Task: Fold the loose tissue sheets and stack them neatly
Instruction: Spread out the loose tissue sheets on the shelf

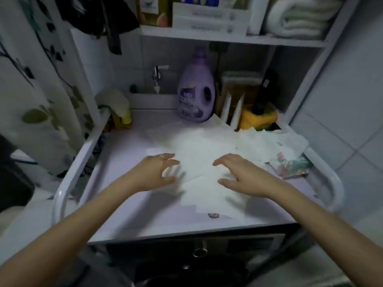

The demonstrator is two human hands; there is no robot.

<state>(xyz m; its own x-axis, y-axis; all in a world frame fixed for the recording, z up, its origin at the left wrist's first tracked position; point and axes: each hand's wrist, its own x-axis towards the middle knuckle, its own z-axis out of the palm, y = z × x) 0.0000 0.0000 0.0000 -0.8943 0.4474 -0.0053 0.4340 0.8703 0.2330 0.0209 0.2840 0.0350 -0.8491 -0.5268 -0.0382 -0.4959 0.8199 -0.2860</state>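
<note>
White tissue sheets (209, 150) lie loose and overlapping on the pale top (128, 183). I cannot count them exactly because their edges blur together, but there are clearly more than five. They spread in a band from the middle of the frame out to the right edge. The nearest sheet (207, 195) sits skewed, with its long axis running from centre frame down toward the lower right.

I see two hands, both palm down with fingers spread and slightly curved, and neither has hold of anything. My left hand (159, 172) is at the left edge of the pile, its fingertips smeared by motion. My right hand (244, 175) is over the pile's middle. The nearest sheet lies between the two hands and just below them. I cannot tell whether the fingertips touch the paper.

One purple bottle (195, 94) stands upright behind the sheets, upper centre. One patterned tissue pack (292, 165) lies at the pile's right end.
</note>
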